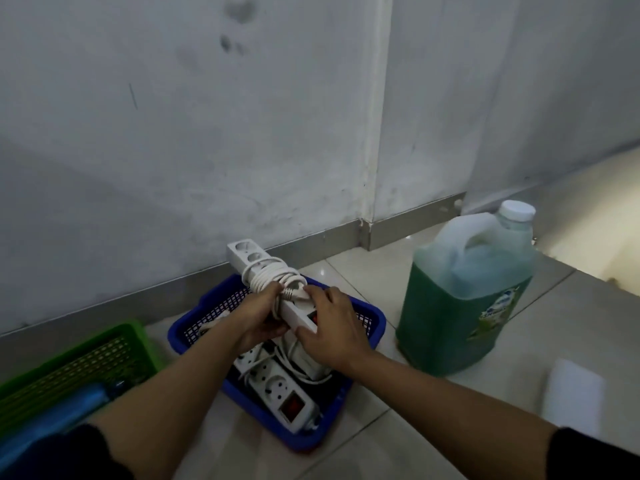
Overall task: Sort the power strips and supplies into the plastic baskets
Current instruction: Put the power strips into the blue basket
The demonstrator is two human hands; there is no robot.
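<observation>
Blue plastic basket (375,323) sits on pale floor tiles by a grey wall. Above it, both bare forearms reach forward; the left hand (261,318) and right hand (332,332) grip a white power strip (268,271), tilted, its cord (273,277) coiled around the middle. More white strips (277,382) lie inside the basket, partly hidden under the hands. Left of the basket a green basket (69,362) is cut off; right stands a green jug (464,292).

We record: scuffed grey-white wall (207,133) beyond our hands, metal skirting (304,244) along its base, pale glossy floor tiles (519,341) beneath.
</observation>
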